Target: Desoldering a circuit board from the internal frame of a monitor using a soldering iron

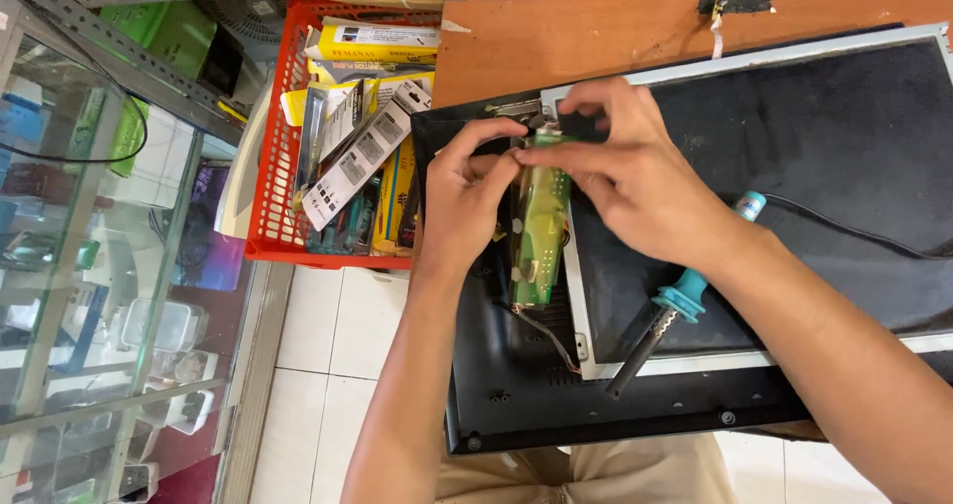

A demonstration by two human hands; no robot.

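Over the back of the dismantled flat screen (794, 137), both my hands meet at the top end of a narrow green circuit board (538, 228). My left hand (465, 198) comes in from the side with its fingers curled, thumb and forefinger pinching the board's upper edge. My right hand (635, 171) arches over from the other side and pinches the same end from above, fingertips pressed close to those of the left. Holding it from both sides like this keeps the long strip steady, since only its top is gripped and the rest hangs down toward me over the black plastic casing (596, 405). Thin wires (551, 335) trail from the board's lower end down onto the casing, so the board stays tethered there.

I judge the soldering iron (670, 310) lies where it does so that it is within quick reach of my right hand: it rests just under my right forearm on the dark panel, teal handle away from me, metal tip pointing toward my lap, its black cord (854, 228) running off to the right. The screen itself lies face down on the brown counter (556, 37), giving me a flat place to work over.

Left of the counter stands a red plastic basket (273, 166) stuffed with packaged tools, near my left hand. Beyond it is a glass display case (79, 266), and white floor tiles (328, 365) show below.
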